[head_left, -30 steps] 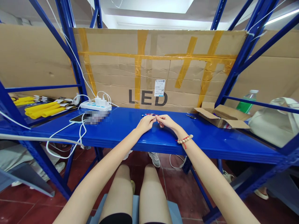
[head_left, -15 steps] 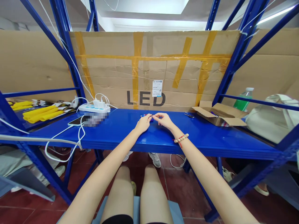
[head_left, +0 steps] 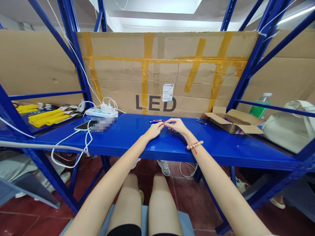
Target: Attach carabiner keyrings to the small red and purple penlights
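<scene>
Over the middle of the blue table (head_left: 118, 134), my left hand (head_left: 155, 130) and my right hand (head_left: 177, 126) meet at the fingertips. Both are closed in a pinch, and what lies between the fingers is too small to name. Just behind the left fingers some slim pens (head_left: 156, 121), blue and dark red, lie on the tabletop. A small dark piece shows under my right palm, mostly hidden. A beaded bracelet with red string (head_left: 195, 145) circles my right wrist.
On the left are a power strip (head_left: 99, 113) with chargers, a phone (head_left: 82, 126), looping white cables and yellow-handled tools (head_left: 50, 118). To the right lie small scissors (head_left: 201, 122), an open cardboard box (head_left: 236, 121), a green bottle (head_left: 261, 105) and a pale bag (head_left: 283, 127). A cardboard panel (head_left: 118, 78) stands behind.
My fingertips have come closer together, and the pens behind them show more. The whole view has shifted slightly, so most things sit a little farther right.
</scene>
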{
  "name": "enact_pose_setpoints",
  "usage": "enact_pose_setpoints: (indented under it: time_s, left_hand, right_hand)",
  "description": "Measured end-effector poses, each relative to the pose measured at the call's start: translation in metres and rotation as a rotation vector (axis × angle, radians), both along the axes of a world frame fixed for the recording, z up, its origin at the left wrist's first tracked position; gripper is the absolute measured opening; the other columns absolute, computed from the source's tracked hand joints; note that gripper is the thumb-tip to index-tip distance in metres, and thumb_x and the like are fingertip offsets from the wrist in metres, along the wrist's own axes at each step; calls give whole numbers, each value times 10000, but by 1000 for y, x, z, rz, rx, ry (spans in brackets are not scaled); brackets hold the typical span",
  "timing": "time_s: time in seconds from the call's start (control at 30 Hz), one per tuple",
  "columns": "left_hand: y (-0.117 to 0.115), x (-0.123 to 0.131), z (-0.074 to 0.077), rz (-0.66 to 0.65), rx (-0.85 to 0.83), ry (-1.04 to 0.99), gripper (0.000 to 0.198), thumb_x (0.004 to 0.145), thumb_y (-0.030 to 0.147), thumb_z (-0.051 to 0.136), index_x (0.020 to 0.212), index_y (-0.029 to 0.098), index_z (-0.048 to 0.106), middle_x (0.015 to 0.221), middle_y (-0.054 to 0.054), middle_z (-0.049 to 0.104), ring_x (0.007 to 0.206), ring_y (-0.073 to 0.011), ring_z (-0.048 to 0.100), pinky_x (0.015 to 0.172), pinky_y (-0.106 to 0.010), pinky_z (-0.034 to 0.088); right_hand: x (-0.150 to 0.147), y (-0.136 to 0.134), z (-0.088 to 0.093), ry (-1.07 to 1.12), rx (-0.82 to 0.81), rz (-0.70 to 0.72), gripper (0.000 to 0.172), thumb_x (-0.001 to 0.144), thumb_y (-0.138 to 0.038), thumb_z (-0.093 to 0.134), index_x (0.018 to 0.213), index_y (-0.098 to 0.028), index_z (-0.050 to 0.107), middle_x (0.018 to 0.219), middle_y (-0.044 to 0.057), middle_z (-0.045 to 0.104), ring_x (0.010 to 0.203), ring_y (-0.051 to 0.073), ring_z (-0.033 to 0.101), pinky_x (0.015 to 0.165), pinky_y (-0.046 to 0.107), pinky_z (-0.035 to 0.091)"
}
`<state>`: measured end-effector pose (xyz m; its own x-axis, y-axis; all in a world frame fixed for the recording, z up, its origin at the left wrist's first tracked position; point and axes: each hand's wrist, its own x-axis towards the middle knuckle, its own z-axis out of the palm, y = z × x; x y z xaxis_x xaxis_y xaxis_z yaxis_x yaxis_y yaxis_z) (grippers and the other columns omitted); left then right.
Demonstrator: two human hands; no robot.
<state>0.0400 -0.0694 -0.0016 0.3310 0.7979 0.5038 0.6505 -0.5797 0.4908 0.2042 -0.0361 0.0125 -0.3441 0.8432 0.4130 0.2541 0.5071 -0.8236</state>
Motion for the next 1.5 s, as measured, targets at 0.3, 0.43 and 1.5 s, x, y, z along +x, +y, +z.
enact_pose_setpoints:
  time_s: [0.3,0.43,1.5]
  left_hand:
    - [-1,2,-3,-45,24,54,207,898,223,376,890,170,576,868,-31,651,831,-169,609,785,-281,455]
    - [-1,1,-5,-15,26,65,168,908,234,363,930,166,515,846,-43,638,816,-183,610,732,-279,458]
    - [-1,2,-2,270,15,-4,233,896,324,402,1038,297,585,1017,-19,668,951,-220,610,785,-331,472]
  right_hand:
    - [1,-4,-3,-25,1,1,452,493,-538,717,684,-138,632,479,-8,561,416,85,480,366,198,346]
    - [0,-6,-2,-55,-23,-1,454,534,-563,696,670,-133,643,427,-21,523,376,68,440,356,192,330]
    - [1,2,-1,93,-43,27,511,580,-489,711,962,-151,678,753,44,660,482,61,477,385,180,345]
